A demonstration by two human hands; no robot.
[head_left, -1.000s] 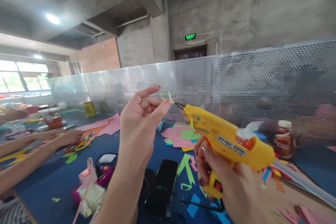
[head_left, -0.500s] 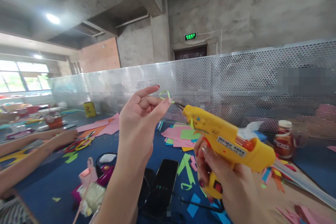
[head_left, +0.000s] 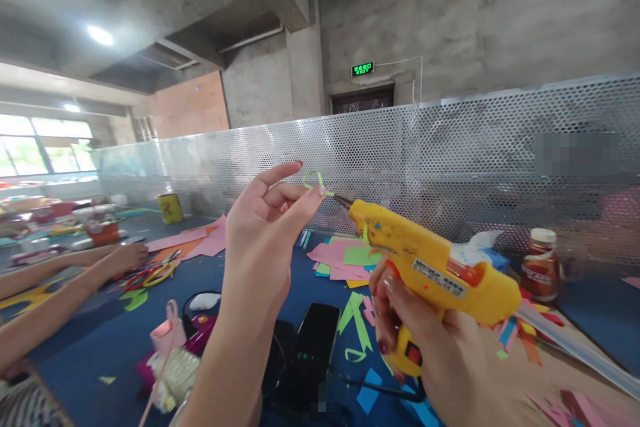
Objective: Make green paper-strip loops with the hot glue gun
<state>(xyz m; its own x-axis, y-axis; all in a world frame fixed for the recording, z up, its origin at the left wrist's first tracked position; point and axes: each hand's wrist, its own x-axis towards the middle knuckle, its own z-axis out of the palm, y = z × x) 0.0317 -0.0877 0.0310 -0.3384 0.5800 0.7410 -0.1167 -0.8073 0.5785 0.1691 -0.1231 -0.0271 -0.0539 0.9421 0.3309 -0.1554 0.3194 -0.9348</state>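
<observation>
Between thumb and fingertip, my left hand [head_left: 273, 213] pinches a thin light-green paper strip [head_left: 313, 177] that curls into a small loop. My right hand [head_left: 425, 340] is wrapped around the handle of a yellow hot glue gun [head_left: 410, 247], index finger at its orange trigger. The gun's dark metal nozzle [head_left: 344, 201] points left and meets or nearly meets the strip's end beside my left thumb. A clear glue stick [head_left: 580, 340] sticks out of the gun's back.
On the blue table lie a black phone [head_left: 315, 343], coloured paper sheets [head_left: 335, 257], green paper scraps [head_left: 356, 320], scissors [head_left: 163, 271] and a pink little basket [head_left: 169, 333]. A bottle [head_left: 541, 267] stands at right. Another person's arms [head_left: 75, 280] reach in from the left. A perforated metal screen [head_left: 250, 160] runs behind.
Both hands keep almost the same pose. The glue gun's rear has shifted slightly left. The other person's hand at the left has moved a little.
</observation>
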